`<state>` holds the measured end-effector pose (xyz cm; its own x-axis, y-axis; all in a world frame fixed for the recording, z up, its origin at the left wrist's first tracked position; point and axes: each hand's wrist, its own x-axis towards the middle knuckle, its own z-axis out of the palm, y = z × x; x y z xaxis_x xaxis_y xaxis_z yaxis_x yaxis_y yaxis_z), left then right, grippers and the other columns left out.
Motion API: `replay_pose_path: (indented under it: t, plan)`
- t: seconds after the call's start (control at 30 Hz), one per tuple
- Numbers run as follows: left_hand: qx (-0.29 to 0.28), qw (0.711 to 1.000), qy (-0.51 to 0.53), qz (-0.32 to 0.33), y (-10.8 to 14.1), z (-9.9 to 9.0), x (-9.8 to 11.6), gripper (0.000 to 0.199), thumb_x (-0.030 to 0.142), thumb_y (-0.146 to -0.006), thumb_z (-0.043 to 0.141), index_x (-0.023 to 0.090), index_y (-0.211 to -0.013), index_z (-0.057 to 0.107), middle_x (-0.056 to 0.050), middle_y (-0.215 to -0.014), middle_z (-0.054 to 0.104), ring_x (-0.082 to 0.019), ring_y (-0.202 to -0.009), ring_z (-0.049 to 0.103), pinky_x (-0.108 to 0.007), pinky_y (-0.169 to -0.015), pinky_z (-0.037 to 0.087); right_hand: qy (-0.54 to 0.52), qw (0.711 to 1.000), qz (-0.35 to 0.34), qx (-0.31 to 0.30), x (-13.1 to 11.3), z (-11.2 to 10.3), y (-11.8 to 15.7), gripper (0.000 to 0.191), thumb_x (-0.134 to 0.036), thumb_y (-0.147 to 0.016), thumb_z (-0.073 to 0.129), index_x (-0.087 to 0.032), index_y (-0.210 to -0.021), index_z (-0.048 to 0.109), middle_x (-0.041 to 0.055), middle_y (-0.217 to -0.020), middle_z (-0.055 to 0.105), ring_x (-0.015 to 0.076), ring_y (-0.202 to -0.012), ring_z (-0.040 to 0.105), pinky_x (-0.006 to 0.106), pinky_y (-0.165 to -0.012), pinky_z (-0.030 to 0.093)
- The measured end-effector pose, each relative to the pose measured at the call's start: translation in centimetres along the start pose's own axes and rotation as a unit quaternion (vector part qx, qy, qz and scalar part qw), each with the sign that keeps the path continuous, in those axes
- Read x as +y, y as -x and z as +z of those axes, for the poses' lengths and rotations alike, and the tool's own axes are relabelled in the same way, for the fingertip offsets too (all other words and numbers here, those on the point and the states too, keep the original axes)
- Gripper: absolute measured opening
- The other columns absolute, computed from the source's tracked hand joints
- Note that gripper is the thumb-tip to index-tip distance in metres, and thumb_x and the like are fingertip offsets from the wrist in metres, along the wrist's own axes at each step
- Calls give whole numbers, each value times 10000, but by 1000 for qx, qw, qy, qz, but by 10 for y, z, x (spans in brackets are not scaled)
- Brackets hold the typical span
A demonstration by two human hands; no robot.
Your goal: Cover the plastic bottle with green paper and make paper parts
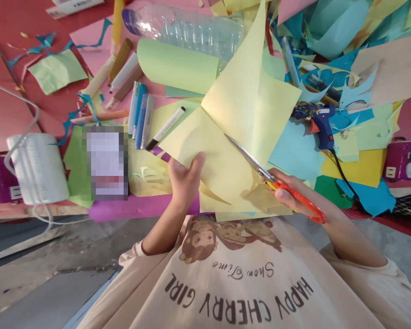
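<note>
- our left hand (185, 180) is clamped on the pale yellow paper (208, 141), thumb on top, apparently to steady it against the blades.
- our right hand (284, 187) is closed around the orange-handled scissors (304, 203); we point their tips away from our body, along the line where the sheet parts.
- the paper lies between our hands, its far portion rising, which likely gives the blades room.
- we have the blue glue gun (324, 128) to the right, apart from the paper, perhaps for safety.
- the markers (140, 114) sit left, within our reach.
</note>
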<state>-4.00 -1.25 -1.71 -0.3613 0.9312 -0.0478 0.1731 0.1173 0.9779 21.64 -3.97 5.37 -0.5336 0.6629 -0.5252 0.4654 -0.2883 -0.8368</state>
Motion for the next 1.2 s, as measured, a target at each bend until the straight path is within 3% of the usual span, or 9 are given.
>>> replay_pose_path:
  t: [0.27, 0.6, 0.8, 0.93, 1.2]
  plan:
    - [1, 1000, -5, 5, 0, 2, -1, 201, 295, -723, 677, 169, -880, 671, -49, -864, 720, -190, -829, 685, -295, -739, 570, -80, 996, 28, -1, 12, 4, -4, 520, -702, -853, 442, -214, -1034, 443, -55, -688, 336, 66, -528, 231, 225, -460, 198]
    - [0, 1000, -3, 3, 2, 1, -2, 190, 293, -729, 678, 171, -875, 680, -37, -830, 719, -175, -793, 674, -276, -691, 564, -42, 999, 12, -15, 10, 1, 0, 599, -754, -842, 376, -215, -1098, 426, -60, -660, 340, 84, -543, 245, 254, -502, 217]
    - [-3, 1000, -15, 2, 6, 3, -1, 210, 297, -737, 674, 170, -904, 671, -43, -870, 718, -175, -808, 675, -278, -700, 565, -28, 999, -5, -16, 8, 0, 1, 579, -738, -872, 320, -217, -1104, 421, -54, -652, 360, 90, -534, 269, 263, -503, 227]
    - [-14, 999, -31, 7, 7, 4, 3, 234, 293, -737, 648, 162, -930, 648, -33, -812, 696, -170, -758, 663, -276, -667, 562, -13, 1000, -11, -2, 5, -1, -1, 506, -698, -889, 358, -215, -1012, 439, -46, -679, 373, 84, -546, 274, 258, -502, 230]
    - [-16, 999, -33, -6, 6, 6, 5, 225, 298, -724, 643, 162, -902, 627, -29, -788, 681, -166, -726, 657, -267, -628, 558, -93, 996, 6, 11, 11, 6, -8, 530, -704, -853, 442, -206, -1031, 456, -62, -656, 318, 66, -523, 239, 219, -454, 203]
